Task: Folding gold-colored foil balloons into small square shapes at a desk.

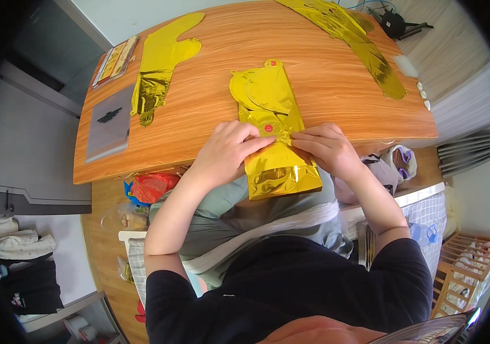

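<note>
At the far left of the wooden table [336, 80] lies a grey flat pad [109, 121] with a dark mark on it; just beyond it, at the far left corner, sits a flat striped packet [116, 60]; to the right of these a deflated gold foil balloon [161, 60] lies flat, its crumpled tail pointing toward the near edge. The left hand [225, 152] rests at the near edge of the table, fingers curled and pressed together, fingertips pinching the left side of the gold foil balloon piece [270, 123] close to its small red dot [268, 128]. That piece lies at the middle of the table's near edge, its rounded end pointing far and its near end hanging over the edge toward the person's lap. The right hand [328, 148] meets it from the right, fingertips pressed together and pinching the same crinkled spot, almost touching those of the left hand. At the far right a long crumpled strip of gold foil [365, 46] runs diagonally across the table; beyond it a small black tripod-like object [397, 24] stands off the far corner; three small pale round pieces [423, 94] sit along the right edge.
</note>
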Demonstrator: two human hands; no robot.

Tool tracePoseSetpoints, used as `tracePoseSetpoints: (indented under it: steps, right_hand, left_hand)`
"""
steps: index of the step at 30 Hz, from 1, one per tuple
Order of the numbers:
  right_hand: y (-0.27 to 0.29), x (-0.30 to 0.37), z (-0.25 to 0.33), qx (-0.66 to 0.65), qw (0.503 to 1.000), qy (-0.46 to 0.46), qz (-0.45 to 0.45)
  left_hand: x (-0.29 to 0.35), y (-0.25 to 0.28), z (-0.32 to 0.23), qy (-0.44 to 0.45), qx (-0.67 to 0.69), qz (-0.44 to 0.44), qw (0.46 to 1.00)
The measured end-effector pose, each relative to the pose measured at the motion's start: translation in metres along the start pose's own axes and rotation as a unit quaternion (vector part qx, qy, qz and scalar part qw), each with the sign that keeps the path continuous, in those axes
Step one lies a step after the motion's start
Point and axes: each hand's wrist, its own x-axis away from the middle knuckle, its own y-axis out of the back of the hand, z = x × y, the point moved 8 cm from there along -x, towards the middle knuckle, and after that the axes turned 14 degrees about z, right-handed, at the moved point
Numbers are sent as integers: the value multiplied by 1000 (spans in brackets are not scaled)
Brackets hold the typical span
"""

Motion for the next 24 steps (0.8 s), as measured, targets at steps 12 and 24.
tracePoseSetpoints:
  steps: [12,24]
  right_hand:
    - [-1,8,-7,-30,999,18,-13]
    - [1,0,-3,-25,1000,16,-9]
  left_hand:
    - [5,-5,-8,-20,-123,-44,991]
    - [6,2,-9,-36,-82,-97,991]
